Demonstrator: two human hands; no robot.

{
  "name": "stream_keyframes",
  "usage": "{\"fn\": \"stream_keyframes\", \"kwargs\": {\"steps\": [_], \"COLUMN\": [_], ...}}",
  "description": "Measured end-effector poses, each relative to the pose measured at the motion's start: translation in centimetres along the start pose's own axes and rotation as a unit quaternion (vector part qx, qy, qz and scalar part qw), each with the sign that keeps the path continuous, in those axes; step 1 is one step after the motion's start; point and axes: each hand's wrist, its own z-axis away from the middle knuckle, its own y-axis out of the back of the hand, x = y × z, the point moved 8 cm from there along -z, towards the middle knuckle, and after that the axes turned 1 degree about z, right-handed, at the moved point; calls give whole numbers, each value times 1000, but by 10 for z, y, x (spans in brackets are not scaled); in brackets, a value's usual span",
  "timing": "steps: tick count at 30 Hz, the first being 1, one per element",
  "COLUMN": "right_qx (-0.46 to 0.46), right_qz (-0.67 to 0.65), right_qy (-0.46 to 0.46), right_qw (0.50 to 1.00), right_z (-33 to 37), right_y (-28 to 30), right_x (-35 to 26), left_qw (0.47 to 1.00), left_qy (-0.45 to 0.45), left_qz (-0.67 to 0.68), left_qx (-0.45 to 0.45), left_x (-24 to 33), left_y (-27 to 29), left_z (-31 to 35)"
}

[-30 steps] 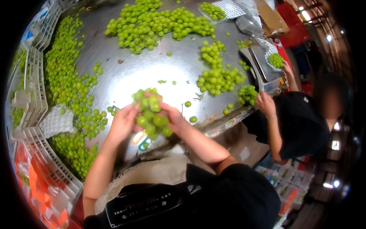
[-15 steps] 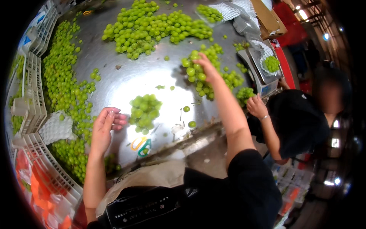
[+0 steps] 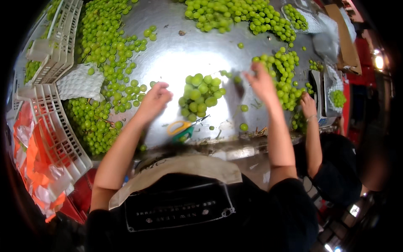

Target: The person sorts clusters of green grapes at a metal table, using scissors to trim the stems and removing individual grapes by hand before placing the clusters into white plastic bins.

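Note:
A bunch of green grapes (image 3: 202, 95) lies on the metal table (image 3: 168, 46) between my two hands. To its left is my left hand (image 3: 156, 100), fingers loosely bent and apart, holding nothing. My right hand (image 3: 261, 83), a little blurred, is to the right of the bunch with thumb and fingers apart and nothing in them. Close beside it, on its far side, rests a larger heap of grape bunches (image 3: 285, 69). Scissors (image 3: 181, 129) with yellow and green handles lie just in front of the middle bunch, toward the table's near edge.
Loose grapes (image 3: 111, 50) cover the table's left side, beside white plastic crates (image 3: 63, 138) and a white foam net (image 3: 80, 82). More bunches (image 3: 235, 14) lie at the back. At right, a co-worker's hand (image 3: 309, 106) is near a scale (image 3: 323, 94) holding grapes in netting.
My right hand has let go of the right-hand grapes and drawn back toward the middle bunch. My left hand stays beside that bunch. The whole view has shifted.

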Motion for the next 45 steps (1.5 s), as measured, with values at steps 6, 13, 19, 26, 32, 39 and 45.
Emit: {"fn": "stream_keyframes", "kwargs": {"steps": [6, 13, 19, 26, 32, 39, 45], "right_qx": [-207, -160, -201, -205, -157, -66, -45], "right_qz": [-476, -763, -834, -809, -823, -814, -805], "right_qy": [-77, -29, 42, 22, 30, 101, 139], "right_qw": [851, 626, 512, 550, 545, 568, 574], "right_z": [74, 74, 69, 87, 97, 106, 107], "right_y": [-125, -124, -87, -68, -67, -58, -47], "right_x": [-25, -58, -109, -152, -164, -170, -170], "left_qw": [996, 984, 969, 930, 838, 862, 859], "left_qy": [60, -163, -243, -339, -429, -376, -403], "left_qz": [47, -56, 42, -40, -218, -153, -184], "left_qx": [-49, -51, -16, 134, 257, 303, 256], "left_x": [2, 79, 125, 138, 160, 158, 161], "left_y": [-50, -57, -20, 3, -5, 5, 7], "left_z": [-16, 28, 64, 87, 112, 101, 100]}}
